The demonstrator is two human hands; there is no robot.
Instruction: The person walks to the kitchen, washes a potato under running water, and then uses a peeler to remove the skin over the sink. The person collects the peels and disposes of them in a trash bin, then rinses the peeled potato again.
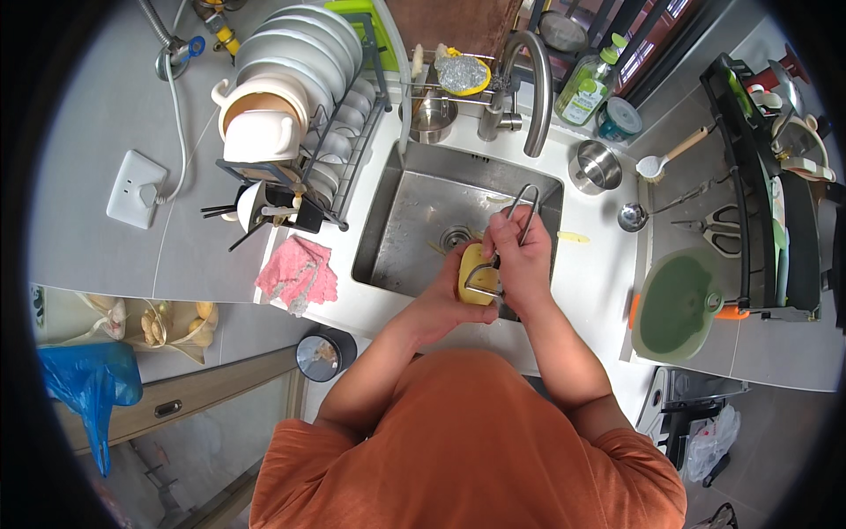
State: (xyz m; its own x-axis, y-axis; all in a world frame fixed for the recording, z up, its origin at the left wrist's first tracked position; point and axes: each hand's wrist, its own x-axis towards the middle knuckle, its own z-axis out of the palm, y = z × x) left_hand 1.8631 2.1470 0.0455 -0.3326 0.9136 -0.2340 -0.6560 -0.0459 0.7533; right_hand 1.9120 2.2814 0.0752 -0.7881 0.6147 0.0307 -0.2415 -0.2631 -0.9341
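Over the near right part of a stainless steel sink [403, 218], my left hand [444, 297] holds a peeled yellow potato [470, 268] from the left and below. My right hand [525, 264] grips a metal Y-shaped peeler [529, 205], whose looped handle sticks up past the fingers. The peeler's blade end lies across the potato's right side. Whether the blade touches the flesh I cannot tell. Thin strips of peel lie by the drain [456, 237] and near the sink's far wall. One more peel strip [573, 237] rests on the white counter to the right.
A loaded dish rack [350, 178] stands left of the sink, beside a pink cloth [301, 268]. The faucet [538, 86] arches over the far rim. A steel cup [595, 167] sits on the right counter. Below the left counter edge is a small bin [327, 355].
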